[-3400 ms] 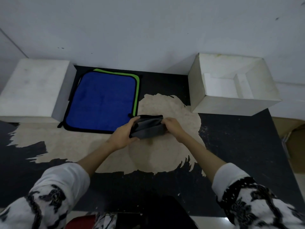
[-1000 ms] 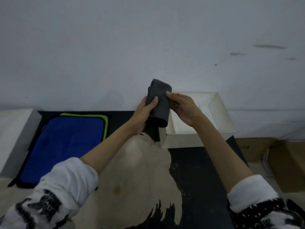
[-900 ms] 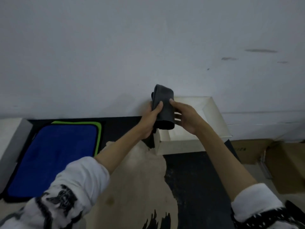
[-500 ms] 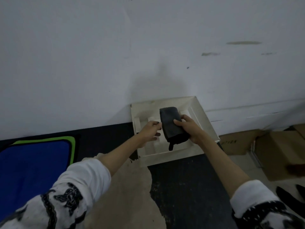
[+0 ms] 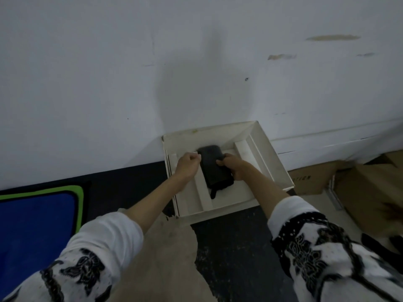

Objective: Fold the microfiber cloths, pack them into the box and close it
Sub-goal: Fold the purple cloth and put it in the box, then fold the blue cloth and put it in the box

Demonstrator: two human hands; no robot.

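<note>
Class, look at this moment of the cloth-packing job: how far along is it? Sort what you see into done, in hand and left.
Done: the dark cloth is folded into a compact bundle. In hand: it is inside the open box; the right hand has a grip on it, and the left hand is curled beside it, touching or not I cannot tell. Left: the blue cloth lies flat, unfolded, and the box is not yet closed.

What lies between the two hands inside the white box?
In the head view, the folded dark cloth lies between the left hand and right hand, inside the box.
</note>
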